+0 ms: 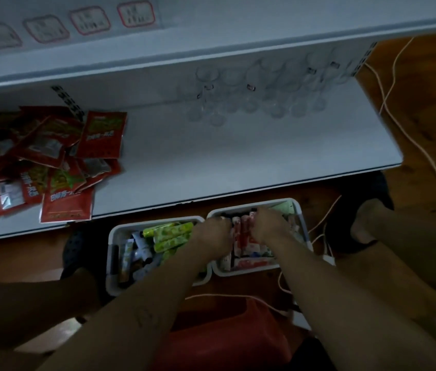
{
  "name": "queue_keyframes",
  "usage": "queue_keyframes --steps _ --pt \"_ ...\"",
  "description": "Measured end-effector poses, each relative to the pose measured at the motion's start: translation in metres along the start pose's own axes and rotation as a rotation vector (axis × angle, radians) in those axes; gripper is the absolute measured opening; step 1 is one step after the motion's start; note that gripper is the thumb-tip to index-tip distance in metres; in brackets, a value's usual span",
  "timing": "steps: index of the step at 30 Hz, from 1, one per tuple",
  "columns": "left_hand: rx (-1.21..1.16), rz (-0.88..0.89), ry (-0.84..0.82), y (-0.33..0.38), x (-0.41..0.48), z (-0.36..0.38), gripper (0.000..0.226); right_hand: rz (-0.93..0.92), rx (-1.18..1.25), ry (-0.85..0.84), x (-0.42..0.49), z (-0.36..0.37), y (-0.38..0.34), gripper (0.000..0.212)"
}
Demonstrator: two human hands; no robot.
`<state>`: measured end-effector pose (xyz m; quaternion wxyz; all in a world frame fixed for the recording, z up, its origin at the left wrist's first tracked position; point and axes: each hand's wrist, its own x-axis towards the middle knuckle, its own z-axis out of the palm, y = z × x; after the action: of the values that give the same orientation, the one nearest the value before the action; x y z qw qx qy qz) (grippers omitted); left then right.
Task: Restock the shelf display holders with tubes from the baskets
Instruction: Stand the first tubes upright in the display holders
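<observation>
Two white baskets sit on the floor below the shelf. The left basket (pixel 112 253) holds green tubes (pixel 170 235) and darker mixed tubes. The right basket (pixel 301 218) holds red and white tubes (pixel 249 243). My left hand (pixel 211 232) and my right hand (pixel 267 223) both reach into the right basket, fingers curled down among the red and white tubes. What each hand grips is hidden by the knuckles. Clear display holders (pixel 254 95) stand in rows at the back right of the white shelf (pixel 238 156).
A pile of red snack packets (pixel 43 162) covers the shelf's left side. A thin cable (pixel 409 135) loops over the wooden floor to the right. My feet in dark shoes (pixel 361 210) flank the baskets. A red object (pixel 225 336) lies between my arms.
</observation>
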<state>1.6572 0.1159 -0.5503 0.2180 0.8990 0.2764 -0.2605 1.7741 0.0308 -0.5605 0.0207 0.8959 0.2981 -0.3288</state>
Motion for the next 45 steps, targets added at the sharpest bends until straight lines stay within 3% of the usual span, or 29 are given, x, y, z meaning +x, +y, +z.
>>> queue_keyframes --steps 4,10,14,17,20,24,26,30,34,36,39,41,45 --pt "-0.043 0.026 -0.01 0.014 0.023 0.029 0.053 0.036 0.01 0.048 0.002 0.008 0.004 0.028" --pt "0.049 0.031 -0.067 0.011 0.052 0.048 0.069 0.101 0.113 -0.012 0.012 0.024 0.001 0.038" --pt "0.122 0.017 -0.014 0.008 0.053 0.045 0.056 0.109 0.274 -0.103 0.016 0.027 0.009 0.047" --pt "0.182 -0.032 0.001 0.011 0.053 0.047 0.059 0.116 0.448 -0.126 0.014 0.022 0.02 0.012" --pt "0.233 -0.049 0.021 0.015 0.054 0.044 0.046 0.17 0.529 -0.143 0.014 0.02 0.03 0.027" --pt "0.247 -0.088 0.002 0.02 0.057 0.04 0.035 0.181 0.582 -0.175 0.015 0.016 0.04 0.016" --pt "0.237 -0.111 -0.013 0.024 0.056 0.038 0.033 0.159 0.587 -0.21 0.012 0.013 0.045 0.022" --pt "0.094 -0.183 0.041 0.029 0.052 0.045 0.037 0.121 0.544 -0.256 0.01 0.017 0.054 0.014" --pt "-0.081 -0.236 0.08 0.034 0.048 0.048 0.063 0.111 0.59 -0.271 0.008 0.016 0.054 0.027" --pt "-0.198 -0.249 0.108 0.036 0.046 0.043 0.059 0.103 0.608 -0.252 0.008 0.014 0.053 0.028" --pt "-0.376 -0.207 0.147 0.033 0.043 0.037 0.039 0.149 0.615 -0.186 0.009 0.015 0.049 0.064" --pt "-0.457 -0.169 0.171 0.029 0.038 0.026 0.038 0.153 0.639 -0.146 0.01 0.013 0.045 0.084" --pt "-0.565 -0.172 0.204 0.019 0.024 -0.01 0.036 0.05 0.594 -0.091 -0.006 0.001 0.039 0.061"
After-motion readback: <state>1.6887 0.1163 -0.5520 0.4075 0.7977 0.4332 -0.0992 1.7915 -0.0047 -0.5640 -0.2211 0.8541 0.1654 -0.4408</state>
